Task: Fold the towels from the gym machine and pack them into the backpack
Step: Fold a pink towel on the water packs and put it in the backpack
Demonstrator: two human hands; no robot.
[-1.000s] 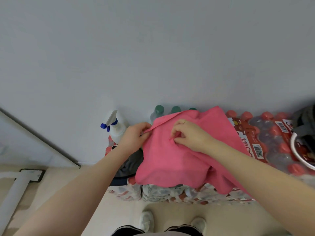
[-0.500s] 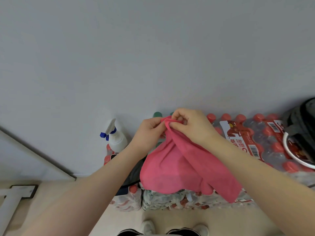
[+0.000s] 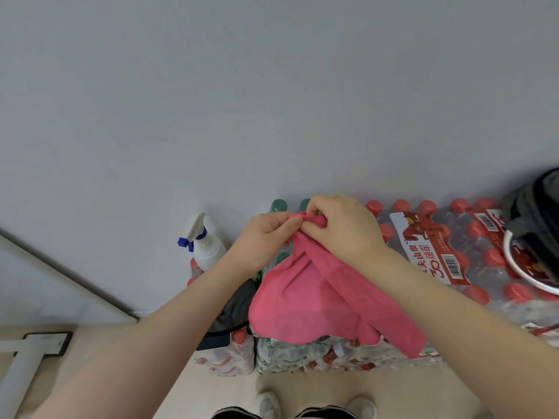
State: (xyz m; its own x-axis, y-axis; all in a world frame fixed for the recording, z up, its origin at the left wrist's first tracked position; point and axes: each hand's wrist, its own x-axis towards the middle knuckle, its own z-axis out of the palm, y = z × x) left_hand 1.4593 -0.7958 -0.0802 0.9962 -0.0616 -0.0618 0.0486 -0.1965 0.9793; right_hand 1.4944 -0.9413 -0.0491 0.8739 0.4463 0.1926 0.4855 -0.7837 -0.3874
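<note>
the grey wall (image 3: 272,101) fills most of what i see, and everything else sits against its foot. along the wall runs a stack of shrink-wrapped water bottle packs (image 3: 453,267), red caps showing on top; i cannot count the bottles, since many are hidden. two green caps (image 3: 279,204) poke up at the wall just behind my hands. at the far right end of the packs, on top of them, sits one dark backpack (image 3: 541,225) with a white rim, cut off by the edge of view.

one pink towel (image 3: 305,300) hangs in front of the packs, near their left end, gathered at the top and drooping down over the bottles. my right hand (image 3: 344,228) grips the bunched top edge with curled fingers, and my left hand (image 3: 263,240) pinches the same edge right beside it, the two hands touching.

to the left of the towel, one dark cloth (image 3: 236,306) lies on the packs, and one white spray bottle (image 3: 205,249) with a blue nozzle stands by the wall. my two shoes (image 3: 267,405) show on the floor below the packs.
</note>
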